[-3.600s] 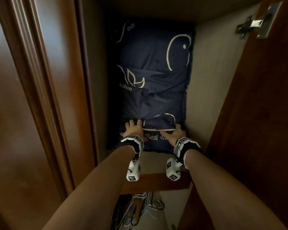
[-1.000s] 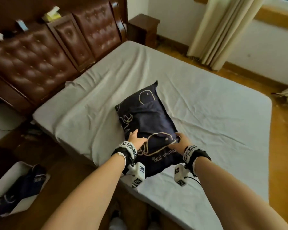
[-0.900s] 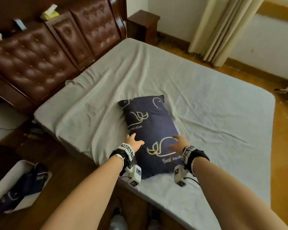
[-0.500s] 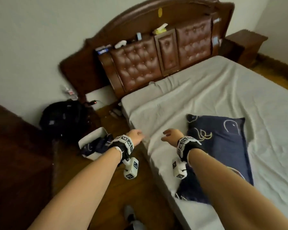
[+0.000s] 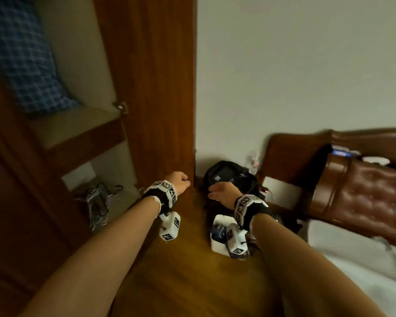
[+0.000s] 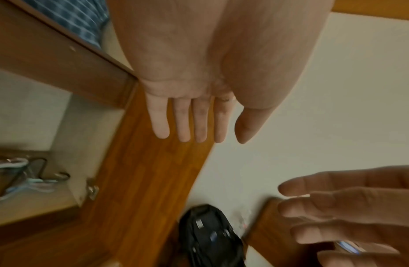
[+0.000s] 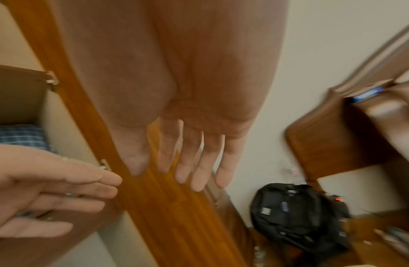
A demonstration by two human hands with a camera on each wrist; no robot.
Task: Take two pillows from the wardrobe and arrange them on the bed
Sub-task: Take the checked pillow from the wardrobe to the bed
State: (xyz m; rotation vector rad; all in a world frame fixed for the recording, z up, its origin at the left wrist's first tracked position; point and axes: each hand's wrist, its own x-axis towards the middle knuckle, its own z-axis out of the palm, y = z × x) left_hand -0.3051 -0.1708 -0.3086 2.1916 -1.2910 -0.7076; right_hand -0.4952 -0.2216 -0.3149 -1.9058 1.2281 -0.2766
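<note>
wardrobe (image 5: 146, 88) shelf: one checked pillow (image 5: 25, 65); two empty hands

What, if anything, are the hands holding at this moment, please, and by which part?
Nothing: the left hand and the right hand both have straight, empty fingers.

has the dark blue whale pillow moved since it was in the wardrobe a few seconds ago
Yes. Earlier it lay on the wardrobe shelf, then on the bed sheet. Now the shelf holds only a blue checked pillow, and both hands are empty.
</note>
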